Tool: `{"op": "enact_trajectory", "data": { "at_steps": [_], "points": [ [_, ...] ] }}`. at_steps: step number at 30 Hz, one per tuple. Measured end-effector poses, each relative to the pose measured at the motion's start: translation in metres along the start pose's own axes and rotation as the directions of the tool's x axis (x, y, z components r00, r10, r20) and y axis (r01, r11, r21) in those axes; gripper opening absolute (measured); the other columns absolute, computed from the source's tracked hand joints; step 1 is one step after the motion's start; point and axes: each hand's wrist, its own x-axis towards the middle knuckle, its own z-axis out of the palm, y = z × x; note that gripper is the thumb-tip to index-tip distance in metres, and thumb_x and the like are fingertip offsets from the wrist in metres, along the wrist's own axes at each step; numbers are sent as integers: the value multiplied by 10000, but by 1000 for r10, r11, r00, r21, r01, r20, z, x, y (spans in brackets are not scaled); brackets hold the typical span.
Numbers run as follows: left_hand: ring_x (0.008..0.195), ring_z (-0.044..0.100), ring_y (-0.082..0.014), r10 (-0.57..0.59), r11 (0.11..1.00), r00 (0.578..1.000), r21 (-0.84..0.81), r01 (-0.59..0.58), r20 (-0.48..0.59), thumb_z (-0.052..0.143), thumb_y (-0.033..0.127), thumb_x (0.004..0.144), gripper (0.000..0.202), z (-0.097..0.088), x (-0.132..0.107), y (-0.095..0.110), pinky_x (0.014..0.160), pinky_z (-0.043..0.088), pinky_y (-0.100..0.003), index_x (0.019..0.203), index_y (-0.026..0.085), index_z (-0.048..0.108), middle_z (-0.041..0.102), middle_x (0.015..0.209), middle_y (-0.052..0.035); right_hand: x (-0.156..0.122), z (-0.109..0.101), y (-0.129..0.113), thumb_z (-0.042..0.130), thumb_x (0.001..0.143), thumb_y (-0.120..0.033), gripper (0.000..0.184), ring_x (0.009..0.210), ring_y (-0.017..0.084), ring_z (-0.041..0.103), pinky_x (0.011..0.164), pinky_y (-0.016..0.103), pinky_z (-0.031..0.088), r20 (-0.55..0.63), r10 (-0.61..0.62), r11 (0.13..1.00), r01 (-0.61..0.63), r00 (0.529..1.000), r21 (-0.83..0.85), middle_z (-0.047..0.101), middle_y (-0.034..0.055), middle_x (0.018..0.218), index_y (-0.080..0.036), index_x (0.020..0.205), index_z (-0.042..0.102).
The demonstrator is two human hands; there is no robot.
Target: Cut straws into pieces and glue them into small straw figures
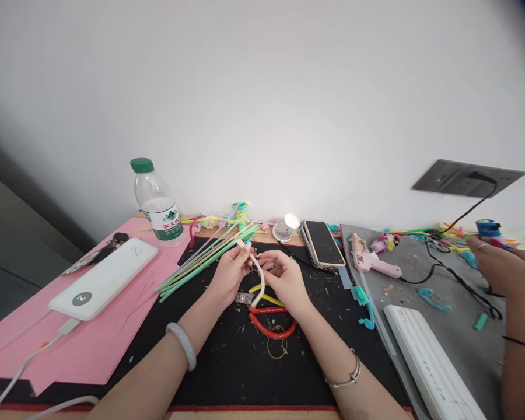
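My left hand (231,269) pinches a white pipe cleaner (261,280) between thumb and fingers above the black mat. From those fingertips it bends over and hangs down in a curve. My right hand (285,281) is closed beside it, its fingertips meeting the left ones. What the right fingers grip is hidden behind the stem. Below my hands lie pliers with red handles (284,335) and yellow parts, their metal head partly showing. A thin yellowish ring (269,350) lies by the handles. Left of my hands fans a bundle of green and purple pipe cleaners (196,271).
A water bottle (161,213) and a white power bank (107,277) stand at left on pink sheets. Behind my hands are a paper cup (284,227) and a phone (324,244). Rightward lie a glue gun (371,261), cables and a white power strip (429,356). Another person's hand (490,265) holds something blue.
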Motion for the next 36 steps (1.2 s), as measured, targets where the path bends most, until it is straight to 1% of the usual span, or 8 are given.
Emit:
{"op": "enact_trajectory", "data": {
  "at_steps": [5, 10, 13, 17, 20, 22, 30, 36],
  "points": [
    [545, 429, -70, 39, 973, 998, 224, -49, 49, 628, 423, 711, 293, 1, -3, -1, 544, 363, -192, 686, 139, 561, 475, 588, 31, -3, -3, 2, 517, 789, -252, 85, 551, 96, 442, 516, 217, 356, -14, -143, 945, 132, 990, -298, 534, -13, 652, -177, 762, 546],
    [504, 416, -93, 158, 818, 979, 539, -201, 126, 574, 437, 740, 332, 0, -2, 0, 527, 331, -221, 586, 151, 507, 467, 521, 29, 1, -14, 7, 473, 827, -347, 335, 485, 85, 336, 477, 223, 268, -65, -86, 913, 53, 994, -405, 386, -42, 491, -175, 544, 421],
    [504, 431, -106, 160, 762, 975, 607, -223, 157, 568, 435, 737, 313, -1, -1, 3, 527, 331, -228, 604, 155, 525, 475, 521, 26, 3, -18, 7, 469, 826, -390, 401, 473, 79, 293, 457, 223, 228, -79, -38, 943, 10, 996, -334, 334, -49, 473, -176, 502, 369],
    [501, 423, -102, 118, 720, 966, 650, -243, 230, 544, 436, 752, 324, -4, -1, 6, 521, 323, -225, 590, 161, 491, 464, 522, 32, 5, -17, 4, 483, 815, -434, 389, 433, 68, 277, 429, 218, 217, -22, 57, 996, -58, 998, -68, 329, -59, 467, -183, 535, 381],
    [489, 404, -95, 66, 704, 962, 671, -234, 266, 547, 433, 750, 315, -6, -1, 6, 501, 304, -216, 602, 163, 480, 459, 514, 39, 7, -15, 4, 511, 797, -439, 351, 396, 54, 239, 405, 213, 195, 36, 94, 984, -98, 995, 147, 290, -80, 488, -192, 588, 375],
    [482, 392, -90, 17, 712, 953, 665, -224, 302, 552, 422, 749, 306, -5, -3, 5, 488, 291, -211, 607, 162, 473, 454, 512, 41, 8, -16, 5, 513, 797, -436, 346, 399, 50, 226, 406, 211, 176, 53, 94, 975, -103, 994, 198, 276, -82, 506, -193, 601, 364],
    [459, 353, -74, -137, 800, 907, 585, -136, 398, 568, 428, 739, 296, 0, -8, 7, 466, 256, -202, 656, 154, 494, 413, 497, 56, 7, -23, 8, 489, 809, -452, 375, 431, 52, 160, 421, 222, 110, -12, 92, 990, -90, 996, 111, 229, -82, 487, -188, 586, 342],
    [435, 330, -56, -98, 856, 952, 512, -69, 291, 571, 463, 733, 337, -1, -6, 4, 445, 235, -192, 673, 135, 524, 401, 502, 55, 2, -21, 4, 444, 839, -445, 374, 469, 74, 207, 442, 228, 162, -46, -11, 999, 9, 999, -48, 263, -58, 511, -186, 583, 361]
  ]
}}
